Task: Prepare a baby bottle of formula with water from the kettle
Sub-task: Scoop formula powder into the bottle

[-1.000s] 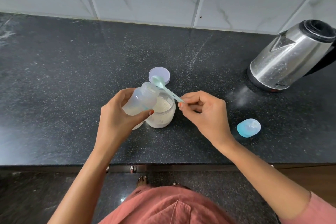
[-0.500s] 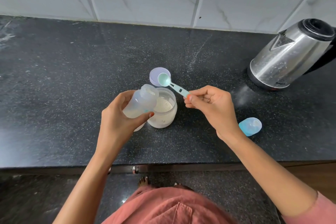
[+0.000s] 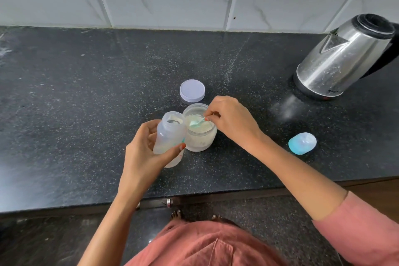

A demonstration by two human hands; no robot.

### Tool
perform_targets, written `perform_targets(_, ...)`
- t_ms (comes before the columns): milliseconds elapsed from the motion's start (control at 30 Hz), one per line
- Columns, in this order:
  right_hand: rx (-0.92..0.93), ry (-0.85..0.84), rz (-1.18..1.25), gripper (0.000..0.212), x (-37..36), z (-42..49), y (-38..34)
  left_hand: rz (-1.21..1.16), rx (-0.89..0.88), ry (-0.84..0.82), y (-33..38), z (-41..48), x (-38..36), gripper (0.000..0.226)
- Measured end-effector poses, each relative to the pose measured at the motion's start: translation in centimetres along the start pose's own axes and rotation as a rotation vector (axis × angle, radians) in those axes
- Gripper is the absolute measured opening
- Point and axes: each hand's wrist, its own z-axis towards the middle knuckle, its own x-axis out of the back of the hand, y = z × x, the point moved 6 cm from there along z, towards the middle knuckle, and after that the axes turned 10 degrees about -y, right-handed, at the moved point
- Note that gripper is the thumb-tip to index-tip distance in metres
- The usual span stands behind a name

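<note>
A clear baby bottle (image 3: 168,134), uncapped and tilted toward the right, is being gripped around its body by the left hand (image 3: 144,153), fingers and thumb wrapped tight, just above the black speckled worktop (image 3: 86,93). White powder is being shown clinging inside the bottle's open neck. Touching it on the right, an open formula jar (image 3: 199,134) is being entered by a pale green scoop (image 3: 195,122), whose handle is being pinched between thumb and fingertips of the right hand (image 3: 233,121); the scoop's bowl is being pressed into the powder. The jar's white lid (image 3: 192,90) is being left flat just behind the jar. A blue bottle cap (image 3: 302,143) is being kept on its side near the right forearm, and a steel electric kettle (image 3: 343,58) is being kept at the far right, well apart from the bottle.
</note>
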Motion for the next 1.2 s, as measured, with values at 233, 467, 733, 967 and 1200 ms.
perform_targets(233, -0.017, -0.087, -0.156, 0.017, -0.9, 1.0, -0.6, -0.024, -0.041, -0.080, 0.8, 0.2, 0.2, 0.051)
perform_targets(467, -0.058, -0.091, 0.009, 0.019, -0.4, 0.0, 0.3, -0.061, -0.096, -0.168, 1.9, 0.5, -0.7, 0.058)
perform_targets(733, -0.142, 0.058, 0.265, 0.009, 1.7, -1.6, 3.8, -0.097, -0.121, -0.228, 3.7, 0.9, -3.7, 0.056)
perform_targets(967, -0.184, 0.131, 0.437, 0.009, 3.9, -3.1, 10.0, -0.135, -0.154, -0.232, 5.8, 1.5, -8.9, 0.058)
perform_targets(1200, -0.247, 0.299, 0.605, 0.014, 8.3, -5.3, 19.9, -0.163, -0.162, -0.176, 6.8, 4.7, -15.7, 0.058)
